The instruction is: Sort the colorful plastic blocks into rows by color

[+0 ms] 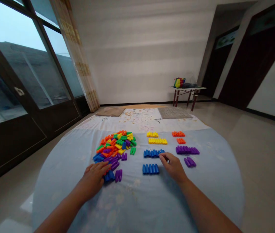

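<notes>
My left hand [96, 174] lies with its fingers stretched out over the near edge of a mixed pile of small bullet-shaped plastic pieces [118, 142] in orange, green, yellow, purple and blue. Beside its fingertips are some blue pieces [109, 177] and a purple pair [118, 175]. My right hand [173, 165] pinches at the right end of the upper blue row [152, 153]; its fingertips partly hide the blue piece there. Closer to me, a second blue row [150, 169] lies side by side on the cloth.
Beyond the blue rows are two yellow rows [157, 141]. On the right lie orange groups [178, 134] and purple groups [187, 150]. A light blue cloth [132, 207] covers the round table. Two mats [175, 113] lie at its far side; a small table [189, 88] stands by the wall.
</notes>
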Demonstrator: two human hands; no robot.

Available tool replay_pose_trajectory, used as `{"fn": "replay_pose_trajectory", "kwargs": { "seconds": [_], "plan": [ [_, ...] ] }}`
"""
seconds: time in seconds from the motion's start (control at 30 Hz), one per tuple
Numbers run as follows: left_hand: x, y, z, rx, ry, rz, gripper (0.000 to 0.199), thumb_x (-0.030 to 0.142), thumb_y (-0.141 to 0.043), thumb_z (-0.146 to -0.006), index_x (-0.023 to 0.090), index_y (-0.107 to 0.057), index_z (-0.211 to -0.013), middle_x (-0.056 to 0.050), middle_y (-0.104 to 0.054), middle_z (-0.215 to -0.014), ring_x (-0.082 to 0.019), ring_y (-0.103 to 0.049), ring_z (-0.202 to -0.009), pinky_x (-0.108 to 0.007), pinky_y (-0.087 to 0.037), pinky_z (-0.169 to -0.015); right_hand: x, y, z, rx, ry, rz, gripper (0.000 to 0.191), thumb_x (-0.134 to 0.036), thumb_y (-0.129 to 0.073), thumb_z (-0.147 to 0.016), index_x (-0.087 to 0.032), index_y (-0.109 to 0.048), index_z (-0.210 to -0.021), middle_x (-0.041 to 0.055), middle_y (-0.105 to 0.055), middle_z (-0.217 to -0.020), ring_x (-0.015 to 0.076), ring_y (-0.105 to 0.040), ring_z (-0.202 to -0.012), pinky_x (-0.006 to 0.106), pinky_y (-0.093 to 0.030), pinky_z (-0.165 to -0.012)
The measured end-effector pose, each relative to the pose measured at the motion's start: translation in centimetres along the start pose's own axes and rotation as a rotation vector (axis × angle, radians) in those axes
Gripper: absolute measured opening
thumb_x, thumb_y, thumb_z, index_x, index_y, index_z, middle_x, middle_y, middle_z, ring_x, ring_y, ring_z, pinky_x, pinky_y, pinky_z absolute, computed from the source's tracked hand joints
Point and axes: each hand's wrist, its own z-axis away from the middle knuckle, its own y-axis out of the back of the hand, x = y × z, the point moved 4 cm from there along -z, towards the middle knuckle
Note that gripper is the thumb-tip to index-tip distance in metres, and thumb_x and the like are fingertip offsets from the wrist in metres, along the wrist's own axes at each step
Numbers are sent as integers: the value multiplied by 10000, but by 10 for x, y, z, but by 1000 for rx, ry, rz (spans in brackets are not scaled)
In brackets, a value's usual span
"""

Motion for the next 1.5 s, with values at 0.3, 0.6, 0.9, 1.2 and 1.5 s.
{"fn": "replay_pose_trajectory", "kwargs": {
  "seconds": [0.3, 0.6, 0.9, 1.2, 1.5],
  "plan": [
    [12, 19, -38, 138, 130, 600, 444, 338, -617, -663, 229, -625, -1094, -90, -632, -1148, -270, -554, -1086, -418, -396, -958, -2, 1, 3, 51, -10, 81, 235, -294, -446, -858, -166, -642, -842, 47, -638, -751, 161, -580, -681, 279, -452, -672],
    [65, -20, -75, 225, 410, 1786, 479, 316, -700, -608, 181, -569, -1048, -30, -644, -917, -146, -618, -784, -276, -510, -689, -11, -7, 4, 50, 72, 130, 187, -229, -451, -858, -171, -628, -851, 38, -607, -742, 154, -561, -686, 282, -445, -676],
    [60, -42, -71, 236, 426, 1897, 472, 266, -717, -595, 174, -562, -1031, -26, -637, -933, -129, -608, -792, -264, -508, -700, -52, -27, -7, -211, 186, 203, 158, -227, -530, -830, -185, -634, -943, 61, -641, -918, 174, -558, -920, 314, -410, -854],
    [61, -40, -61, 262, 385, 1907, 501, 327, -706, -611, 165, -545, -1057, -45, -637, -946, -151, -615, -815, -276, -498, -719, -69, -60, -21, -535, 102, 499, 430, -377, -633, -723, -183, -610, -1106, 106, -621, -1034, 255, -511, -1015, 376, -363, -871],
    [58, -35, -58, 291, 389, 1932, 468, 323, -693, -615, 177, -543, -1034, -18, -638, -917, -133, -611, -792, -270, -495, -741, -80, -86, -24, -529, 159, 505, 510, -392, -684, -645, -186, -619, -1107, 135, -639, -1002, 298, -543, -951, 434, -395, -823]
  ]
}}
